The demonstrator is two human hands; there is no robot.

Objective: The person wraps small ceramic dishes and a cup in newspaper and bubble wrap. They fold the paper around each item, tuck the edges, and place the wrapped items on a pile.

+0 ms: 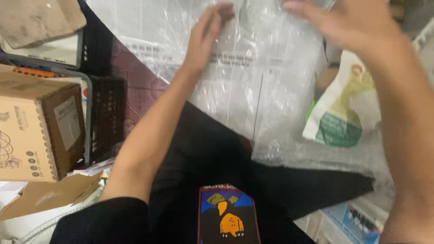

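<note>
Both my hands are at the far edge of a clear plastic bag (pixel 253 90) that lies spread across the middle of the scene. My left hand (pixel 205 38) presses flat on it, fingers loosely together; my right hand (pixel 348 22) hovers open over its far right corner, gripping nothing I can see. A black garment (pixel 203 153) lies near me, a cardboard box (pixel 38 131) to the left.

A clear plastic bag (pixel 253 86) lies ahead on newspapers (pixel 149 27), a black garment (pixel 212 153) overlapping its near edge. A cardboard box (pixel 38 129) sits left, beside a crate (pixel 107 117); a printed packet (pixel 346 108) lies right
</note>
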